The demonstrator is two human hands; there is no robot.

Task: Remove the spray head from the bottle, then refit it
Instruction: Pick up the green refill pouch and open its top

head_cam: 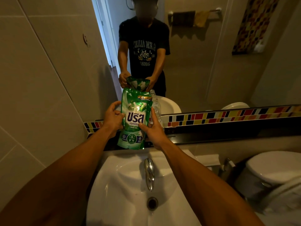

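Both hands are clamped on a green refill pouch (135,121) that stands on the dark ledge (211,136) between the mirror (195,62) and the white sink (127,185). The left hand (113,119) grips the pouch's left edge, fingers curled toward the front panel. The right hand (154,129) holds the right edge, thumb on the printed face and index finger extended up the side.

The bottle (156,108) stands directly behind the pouch at its right, touching or nearly touching the right hand's index finger. It is clear plastic. Its neck shows above the pouch; no spray head is visible on it from this view, and whether one lies elsewhere cannot be told.

Handling estimate: the bottle appears thin-walled and light, possibly nearly empty, so it is likely to tip or dent under a firm squeeze. Grip the body low with one hand and turn the spray head collar at the neck with the other. Clear plastic near a sink may be wet and slippery.

The pouch is soft and will sag when released; set it down stably before reaching for the bottle. The chrome tap (149,173) sits below, over the basin.
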